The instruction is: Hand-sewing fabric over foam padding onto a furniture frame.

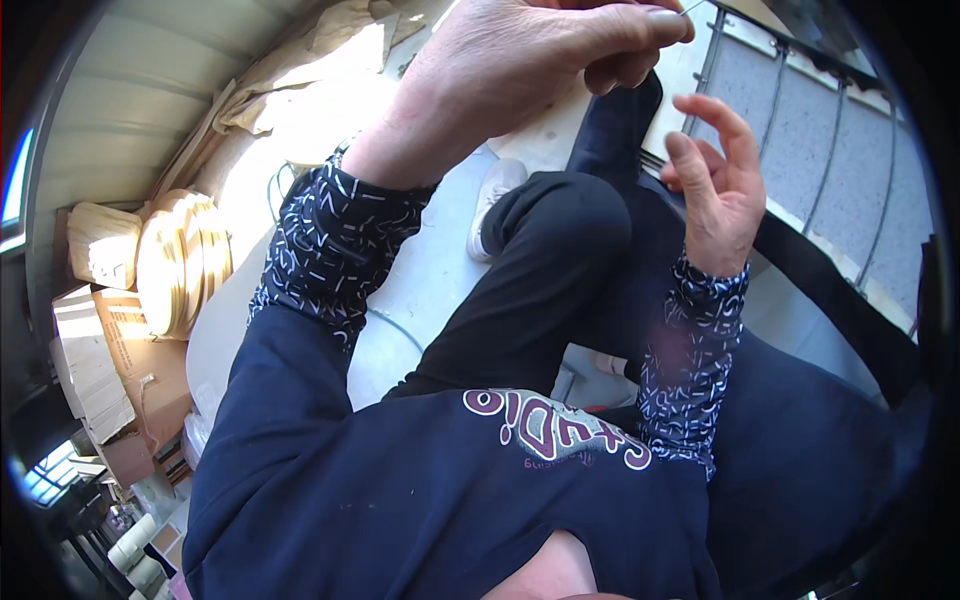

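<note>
The left hand point(540, 60) pinches a thin, pale, needle-like thing point(694, 8), best held gently, while the right hand point(725, 195) has its grip a bit wide.

A thin, pale sliver point(696, 7) juts from the pinched thumb and fingertips of the left hand point(535, 58), held in the air, its short visible length straight and slanting up to the right, too fine to identify as needle or thread.

The navy top point(400, 510) carries maroon, white-outlined lettering point(545, 430) across the chest; 2 black cuffs point(335, 240) show scattered white strokes; the trousers point(510, 295) are plain black.
</note>
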`<action>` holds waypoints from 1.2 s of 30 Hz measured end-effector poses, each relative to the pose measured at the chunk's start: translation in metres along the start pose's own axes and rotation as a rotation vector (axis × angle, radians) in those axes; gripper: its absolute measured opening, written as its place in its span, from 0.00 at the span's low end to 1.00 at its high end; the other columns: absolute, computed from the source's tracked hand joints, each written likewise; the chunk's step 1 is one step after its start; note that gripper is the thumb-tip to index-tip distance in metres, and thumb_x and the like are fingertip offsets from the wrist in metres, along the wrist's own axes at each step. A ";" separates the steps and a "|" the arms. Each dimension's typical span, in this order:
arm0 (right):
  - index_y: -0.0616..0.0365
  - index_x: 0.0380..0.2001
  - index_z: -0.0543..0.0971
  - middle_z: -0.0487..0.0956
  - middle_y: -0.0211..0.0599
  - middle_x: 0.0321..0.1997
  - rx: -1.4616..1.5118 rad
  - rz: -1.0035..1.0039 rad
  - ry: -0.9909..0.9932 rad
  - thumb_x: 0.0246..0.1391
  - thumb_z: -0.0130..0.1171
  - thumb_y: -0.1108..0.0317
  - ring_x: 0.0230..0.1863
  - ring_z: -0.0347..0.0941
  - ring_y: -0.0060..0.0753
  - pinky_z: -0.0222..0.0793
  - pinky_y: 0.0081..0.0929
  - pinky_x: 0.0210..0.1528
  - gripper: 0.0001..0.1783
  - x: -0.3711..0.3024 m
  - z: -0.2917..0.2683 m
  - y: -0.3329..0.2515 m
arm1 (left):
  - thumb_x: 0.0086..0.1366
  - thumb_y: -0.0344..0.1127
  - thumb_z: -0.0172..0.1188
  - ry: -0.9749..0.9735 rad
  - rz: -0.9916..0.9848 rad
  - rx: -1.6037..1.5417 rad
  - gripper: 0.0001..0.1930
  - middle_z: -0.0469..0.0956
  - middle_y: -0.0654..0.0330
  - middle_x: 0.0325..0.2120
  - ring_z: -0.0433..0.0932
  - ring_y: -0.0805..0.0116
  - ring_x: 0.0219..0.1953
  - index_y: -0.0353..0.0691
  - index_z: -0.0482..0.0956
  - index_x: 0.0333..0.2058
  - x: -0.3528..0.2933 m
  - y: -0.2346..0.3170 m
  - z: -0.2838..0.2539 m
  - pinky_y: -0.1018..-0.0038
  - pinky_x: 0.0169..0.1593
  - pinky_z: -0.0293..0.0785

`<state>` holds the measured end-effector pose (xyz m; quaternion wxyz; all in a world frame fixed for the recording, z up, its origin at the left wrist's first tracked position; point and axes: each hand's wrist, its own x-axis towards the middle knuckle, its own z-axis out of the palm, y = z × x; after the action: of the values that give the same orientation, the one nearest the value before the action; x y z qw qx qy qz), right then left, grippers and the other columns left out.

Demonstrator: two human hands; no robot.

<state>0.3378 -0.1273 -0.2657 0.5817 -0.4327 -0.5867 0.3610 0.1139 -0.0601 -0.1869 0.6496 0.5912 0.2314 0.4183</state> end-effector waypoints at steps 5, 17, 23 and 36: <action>0.61 0.50 0.85 0.88 0.34 0.41 0.063 0.104 -0.003 0.71 0.64 0.61 0.24 0.72 0.12 0.68 0.12 0.27 0.14 -0.010 -0.005 -0.030 | 0.79 0.39 0.60 0.112 -0.109 -0.358 0.11 0.79 0.67 0.28 0.75 0.81 0.27 0.37 0.81 0.49 -0.004 -0.009 -0.002 0.86 0.30 0.67; 0.62 0.47 0.83 0.74 0.24 0.32 0.425 0.333 -0.263 0.73 0.59 0.66 0.25 0.60 0.11 0.66 0.17 0.32 0.11 -0.010 -0.004 0.012 | 0.79 0.37 0.60 0.152 0.027 -0.264 0.08 0.74 0.69 0.24 0.69 0.82 0.23 0.37 0.80 0.46 -0.003 -0.012 -0.016 0.85 0.27 0.64; 0.62 0.56 0.81 0.85 0.37 0.45 0.312 0.205 -0.163 0.75 0.55 0.65 0.27 0.70 0.14 0.75 0.19 0.36 0.15 -0.006 -0.009 0.005 | 0.79 0.37 0.59 0.191 0.021 -0.202 0.08 0.73 0.70 0.25 0.68 0.83 0.23 0.39 0.79 0.46 -0.008 -0.006 -0.010 0.85 0.28 0.63; 0.67 0.51 0.83 0.73 0.24 0.28 0.559 0.350 -0.254 0.74 0.55 0.69 0.25 0.59 0.13 0.74 0.20 0.35 0.13 -0.022 -0.029 0.058 | 0.79 0.36 0.59 0.269 -0.003 -0.120 0.07 0.70 0.71 0.24 0.64 0.82 0.23 0.39 0.79 0.47 -0.017 -0.028 -0.037 0.82 0.29 0.62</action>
<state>0.3703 -0.1288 -0.3254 0.5293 -0.3026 -0.4498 0.6526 0.0826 -0.0510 -0.2243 0.6474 0.4895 0.2922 0.5058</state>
